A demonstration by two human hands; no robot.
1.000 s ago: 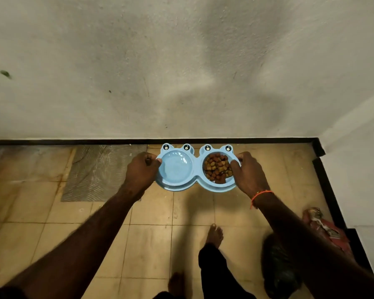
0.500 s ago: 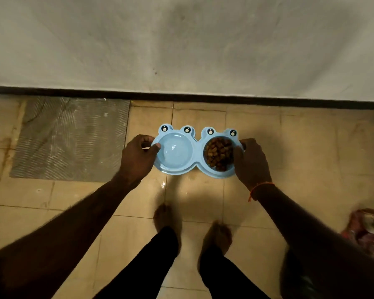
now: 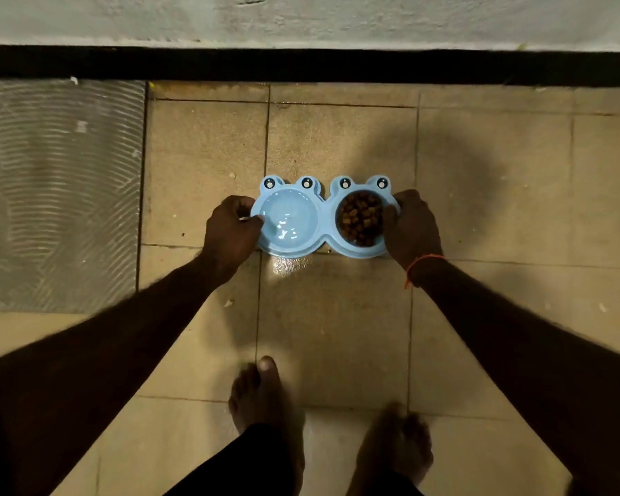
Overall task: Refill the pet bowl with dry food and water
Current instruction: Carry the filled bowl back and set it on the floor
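Observation:
A light blue double pet bowl (image 3: 324,223) with frog eyes on its far rim is low over the tan floor tiles, or on them; I cannot tell which. Its left basin holds clear water (image 3: 287,220) that glints. Its right basin is filled with brown dry food (image 3: 360,218). My left hand (image 3: 231,234) grips the bowl's left end, thumb on the rim. My right hand (image 3: 410,227), with an orange thread at the wrist, grips the right end.
A grey ribbed mat (image 3: 58,195) lies on the floor to the left. A black skirting strip (image 3: 308,64) runs along the wall ahead. My bare feet (image 3: 265,399) stand just behind the bowl. A wet shine (image 3: 287,264) marks the tile below the water basin.
I have bent lower and both hands have brought the bowl down toward the floor. The wall has slid up out of view, and my feet stand closer together behind the bowl.

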